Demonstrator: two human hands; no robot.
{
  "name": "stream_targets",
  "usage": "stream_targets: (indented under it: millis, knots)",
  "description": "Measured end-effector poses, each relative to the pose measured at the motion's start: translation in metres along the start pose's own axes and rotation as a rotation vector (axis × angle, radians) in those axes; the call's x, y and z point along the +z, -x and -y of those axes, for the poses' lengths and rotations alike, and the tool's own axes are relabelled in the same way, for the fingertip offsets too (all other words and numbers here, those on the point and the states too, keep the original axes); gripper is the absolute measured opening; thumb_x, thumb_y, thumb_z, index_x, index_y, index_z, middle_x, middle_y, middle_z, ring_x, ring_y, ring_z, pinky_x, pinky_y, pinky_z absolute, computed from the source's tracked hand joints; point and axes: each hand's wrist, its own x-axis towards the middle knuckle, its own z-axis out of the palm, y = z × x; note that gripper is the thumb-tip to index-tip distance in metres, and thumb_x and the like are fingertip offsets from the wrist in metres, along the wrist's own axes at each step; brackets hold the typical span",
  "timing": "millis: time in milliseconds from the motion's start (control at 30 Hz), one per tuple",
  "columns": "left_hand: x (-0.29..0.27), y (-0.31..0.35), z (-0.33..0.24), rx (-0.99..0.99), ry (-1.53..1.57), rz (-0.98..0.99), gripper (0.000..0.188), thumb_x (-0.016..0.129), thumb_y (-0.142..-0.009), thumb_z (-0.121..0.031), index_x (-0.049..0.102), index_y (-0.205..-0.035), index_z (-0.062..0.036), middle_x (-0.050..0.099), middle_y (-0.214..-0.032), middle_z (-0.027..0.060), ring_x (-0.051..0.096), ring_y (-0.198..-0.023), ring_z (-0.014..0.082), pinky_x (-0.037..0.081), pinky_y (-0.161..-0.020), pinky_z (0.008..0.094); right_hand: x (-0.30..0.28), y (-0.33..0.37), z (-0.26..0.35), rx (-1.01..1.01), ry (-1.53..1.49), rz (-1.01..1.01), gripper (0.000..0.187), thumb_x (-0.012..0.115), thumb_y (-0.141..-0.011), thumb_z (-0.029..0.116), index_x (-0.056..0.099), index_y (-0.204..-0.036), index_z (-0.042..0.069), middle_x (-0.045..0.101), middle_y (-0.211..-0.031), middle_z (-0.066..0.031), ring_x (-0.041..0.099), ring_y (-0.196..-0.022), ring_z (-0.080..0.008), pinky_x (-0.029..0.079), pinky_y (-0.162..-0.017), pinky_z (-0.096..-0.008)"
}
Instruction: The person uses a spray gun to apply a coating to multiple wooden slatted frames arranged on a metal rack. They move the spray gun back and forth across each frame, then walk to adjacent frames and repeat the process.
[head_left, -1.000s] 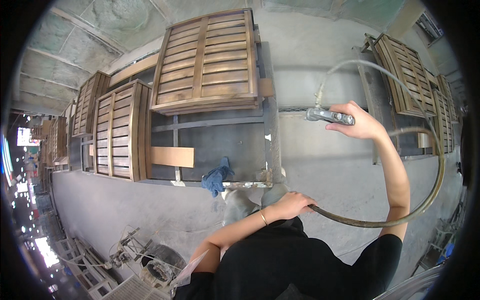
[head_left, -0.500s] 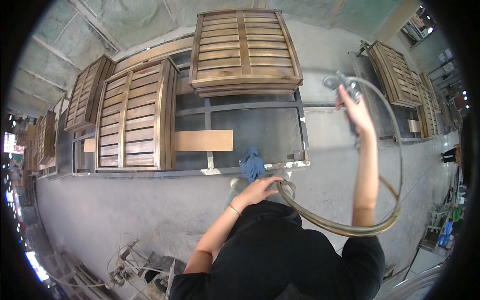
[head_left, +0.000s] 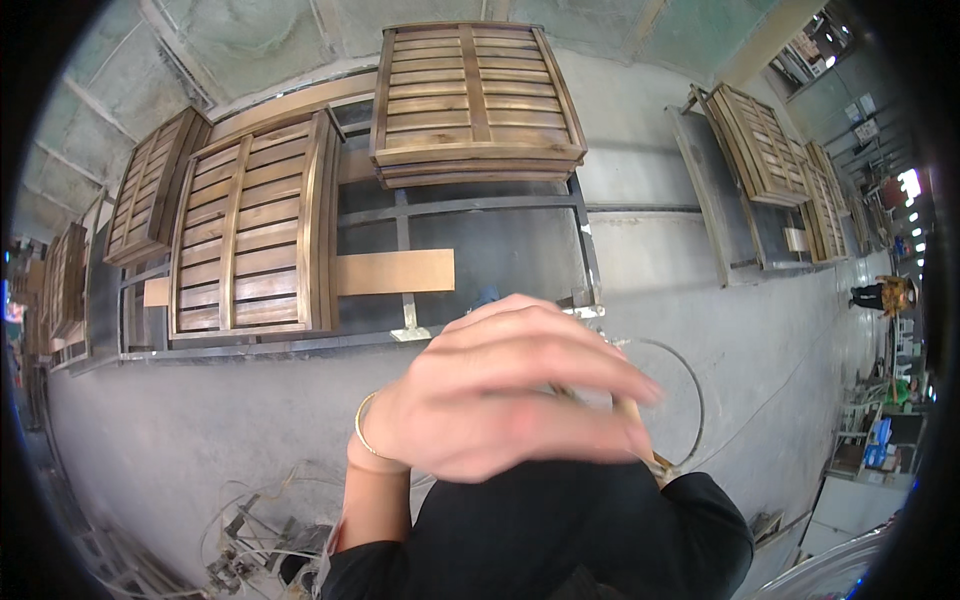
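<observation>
Large and close, my left hand (head_left: pixel 510 390) is raised at the middle of the view, a thin bracelet at its wrist. Its fingers stretch toward the right, slightly blurred, with a gap between them and the thumb and nothing seen in its grip. My right hand is hidden behind it; only a strip of the right forearm shows past the left fingertips. A thin hose (head_left: pixel 701 400) loops out to the right of the hands. The spray gun is not visible now. A bit of blue cloth (head_left: pixel 486 295) shows just above the left knuckles, at the metal table frame (head_left: pixel 480 203).
Stacked slatted wooden panels (head_left: pixel 478 95) lie on the frame ahead, with another stack (head_left: pixel 245 225) left of them. A brown board (head_left: pixel 395 272) sticks out between. More panels (head_left: pixel 760 140) stand on a right-hand table. Grey equipment (head_left: pixel 255 545) is behind left; a person (head_left: pixel 884 295) is far right.
My left hand has left the hose and risen close to the camera. My right arm, which held a spray gun out to the upper right, has drawn back in behind the left hand.
</observation>
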Motion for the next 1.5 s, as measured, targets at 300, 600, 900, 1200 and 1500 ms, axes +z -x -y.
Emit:
stream_targets:
  millis: [300,600,900,1200,1500]
  knots:
    - [0.039,-0.075,-0.047,0.052,0.336,-0.013,0.018,0.063,-0.081,-0.011,0.065,-0.099,-0.0146,0.068,-0.094,0.0118,0.064,-0.086,0.0275,0.049,-0.075,0.0396,0.054,0.059,-0.11,0.417,-0.096,0.003,0.039,0.063,-0.08,0.027,0.065,-0.104,-0.003,0.065,-0.102,-0.0259,0.067,-0.088,-0.0337,0.056,-0.067,-0.0414]
    - [0.115,-0.117,-0.027,0.167,0.866,0.325,0.02,0.06,-0.083,-0.008,0.063,-0.102,-0.0151,0.067,-0.097,0.0138,0.064,-0.088,0.0291,0.049,-0.077,0.041,0.107,0.156,-0.141,0.706,-0.299,-0.028,0.04,0.063,-0.079,0.028,0.065,-0.104,-0.004,0.064,-0.104,-0.0261,0.066,-0.091,-0.0348,0.055,-0.071,-0.0416]
    - [0.215,-0.136,-0.039,0.196,1.115,0.506,0.022,0.058,-0.085,-0.006,0.06,-0.105,-0.0157,0.066,-0.099,0.0157,0.063,-0.09,0.0307,0.049,-0.079,0.0424,0.128,0.181,-0.192,0.844,-0.452,-0.004,0.042,0.062,-0.079,0.029,0.064,-0.103,-0.005,0.064,-0.105,-0.0263,0.065,-0.094,-0.0359,0.055,-0.075,-0.0418]
    - [0.366,-0.138,-0.039,0.205,1.205,0.671,0.025,0.056,-0.087,-0.003,0.058,-0.108,-0.0162,0.065,-0.102,0.0177,0.062,-0.093,0.0323,0.049,-0.082,0.0438,0.077,0.146,-0.293,0.856,-0.542,-0.086,0.043,0.062,-0.078,0.029,0.064,-0.102,-0.006,0.064,-0.107,-0.0266,0.065,-0.096,-0.037,0.054,-0.079,-0.042]
    - [0.505,0.106,0.236,-0.604,0.288,1.056,0.02,0.051,-0.095,-0.011,0.061,-0.109,-0.0008,0.068,-0.102,0.0101,0.063,-0.1,0.0167,0.046,-0.09,0.0299,0.045,0.1,-0.391,0.753,-0.418,-0.103,0.043,0.06,-0.077,0.025,0.064,-0.106,-0.006,0.063,-0.106,-0.0267,0.062,-0.103,-0.0369,0.051,-0.087,-0.0415]
